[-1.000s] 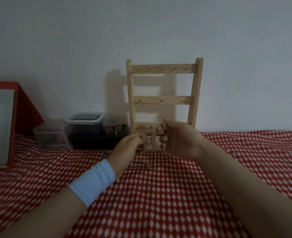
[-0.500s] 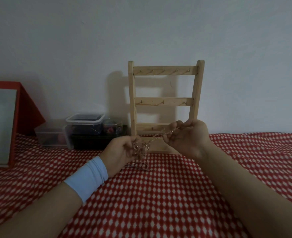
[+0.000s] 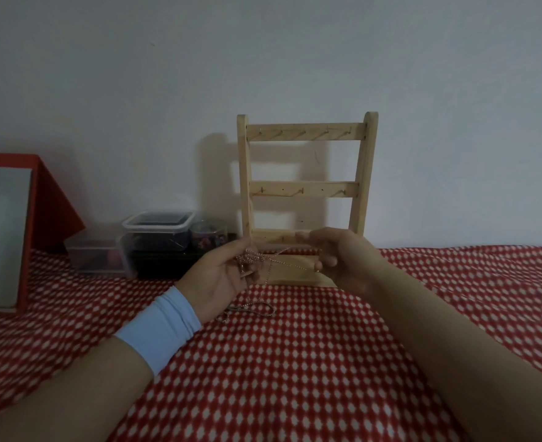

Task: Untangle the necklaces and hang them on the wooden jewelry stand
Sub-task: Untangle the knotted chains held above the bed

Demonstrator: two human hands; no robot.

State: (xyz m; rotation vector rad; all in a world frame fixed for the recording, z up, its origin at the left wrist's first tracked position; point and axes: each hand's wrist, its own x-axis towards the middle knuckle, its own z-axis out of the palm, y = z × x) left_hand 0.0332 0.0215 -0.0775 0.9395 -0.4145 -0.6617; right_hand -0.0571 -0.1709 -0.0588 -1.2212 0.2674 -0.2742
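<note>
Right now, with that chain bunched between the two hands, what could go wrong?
The left hand holds the tangled necklaces while the right hand pinches one thin strand out of them; a harder pull could tighten the knot or snap it. A loose loop trails on the checked cloth and may snag when lifted. The wooden stand stands just behind the hands; a jerk might knock it.

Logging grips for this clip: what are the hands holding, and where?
Necklaces: left hand grips the tangle; right hand pinches a strand running from it.
</note>
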